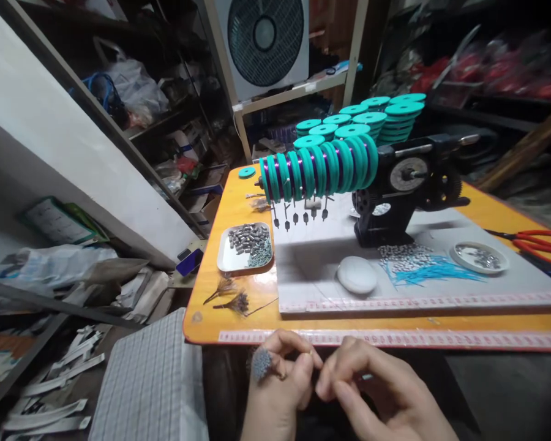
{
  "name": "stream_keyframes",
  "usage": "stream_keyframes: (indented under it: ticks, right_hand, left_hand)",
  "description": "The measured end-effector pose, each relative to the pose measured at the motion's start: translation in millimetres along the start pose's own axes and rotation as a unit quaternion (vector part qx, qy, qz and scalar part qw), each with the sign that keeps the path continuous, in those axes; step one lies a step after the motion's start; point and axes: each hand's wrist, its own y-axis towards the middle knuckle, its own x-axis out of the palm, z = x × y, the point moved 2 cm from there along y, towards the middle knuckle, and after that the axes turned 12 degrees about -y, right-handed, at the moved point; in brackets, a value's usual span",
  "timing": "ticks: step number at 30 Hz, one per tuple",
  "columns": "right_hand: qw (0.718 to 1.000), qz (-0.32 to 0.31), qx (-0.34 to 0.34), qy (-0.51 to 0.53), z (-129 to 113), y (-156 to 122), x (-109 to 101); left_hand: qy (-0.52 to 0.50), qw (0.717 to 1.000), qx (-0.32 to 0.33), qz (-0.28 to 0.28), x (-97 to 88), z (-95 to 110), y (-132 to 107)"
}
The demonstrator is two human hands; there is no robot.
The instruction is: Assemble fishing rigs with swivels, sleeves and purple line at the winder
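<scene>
Both my hands are close together just below the front edge of the orange table (239,214). My left hand (282,383) is closed around a small bundle of grey-tipped pieces (260,362) that sticks out of the fist. My right hand (371,392) pinches its fingertips against the left hand's fingers; what it pinches is too small to make out. On the table, a row of teal spools (319,168) wound with purple thread sits on a black winding machine (404,190). Small weights hang below the row.
A tray of grey metal pieces (247,246) stands at the table's left. A white oval stone (357,274), teal strands (429,269), a small dish (480,256) and red-handled pliers (539,242) lie on the white mat. Stacked teal spools (386,113) and a fan (264,40) stand behind. Clutter covers the floor left.
</scene>
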Motion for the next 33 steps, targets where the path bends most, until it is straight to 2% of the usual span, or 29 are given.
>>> stream_keyframes:
  ticks: [2,5,10,14,19,25,33]
  right_hand:
    - [0.999,-0.015,0.026,0.026,3,0,4]
    - [0.994,-0.045,0.078,0.06,7,0,5]
    - [0.976,-0.13,0.139,0.11,3,2,1]
    - [0.969,-0.152,0.146,0.126,1,3,-1]
    - [0.973,-0.148,0.14,0.111,1,4,1]
    - [0.972,-0.125,0.143,0.14,3,3,4]
    - [0.973,-0.11,0.143,0.145,6,2,6]
  left_hand:
    - [-0.067,0.996,0.008,0.062,4.2,-17,-7]
    - [-0.105,0.988,0.017,0.114,8.8,-23,-11]
    - [-0.106,0.991,0.01,0.084,4.0,-27,-15]
    - [-0.092,0.993,0.009,0.072,1.0,-27,-16]
    - [-0.115,0.992,0.014,0.057,3.2,-27,-16]
    - [-0.1,0.993,0.015,0.056,4.0,-25,-15]
    - [-0.08,0.993,0.016,0.088,8.9,-21,-16]
